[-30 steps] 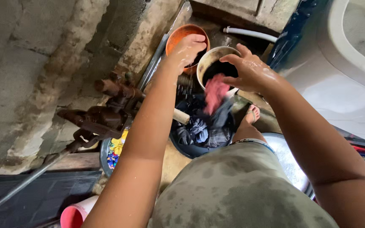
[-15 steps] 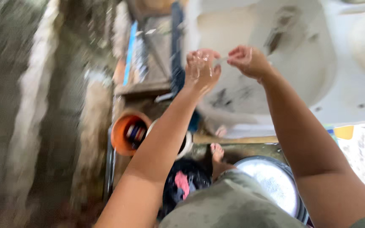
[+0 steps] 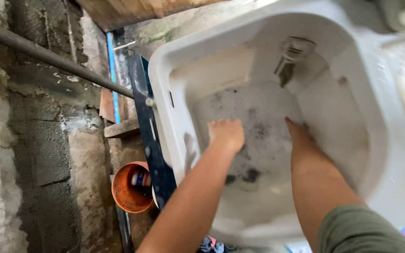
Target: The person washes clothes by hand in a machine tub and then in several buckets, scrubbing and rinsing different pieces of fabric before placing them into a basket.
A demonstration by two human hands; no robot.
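i see both hands down inside the white tub (image 3: 174, 84), over sudsy water. my left hand (image 3: 227, 133) is curled loosely, knuckles up, near the tub's left wall; i cannot tell whether it grips anything. my right hand (image 3: 297, 132) reaches deeper, fingers sunk into the foam (image 3: 263, 117), so whether it is wide or closed i cannot tell. dark patches show under the suds between the two forearms. a metal fitting (image 3: 290, 57) sits on the tub's far wall. outside the tub, lower left, an orange bucket (image 3: 120, 192) stands on the ground beside a rough concrete wall (image 3: 38, 140), and a dark pipe (image 3: 52, 58) slants across that wall.
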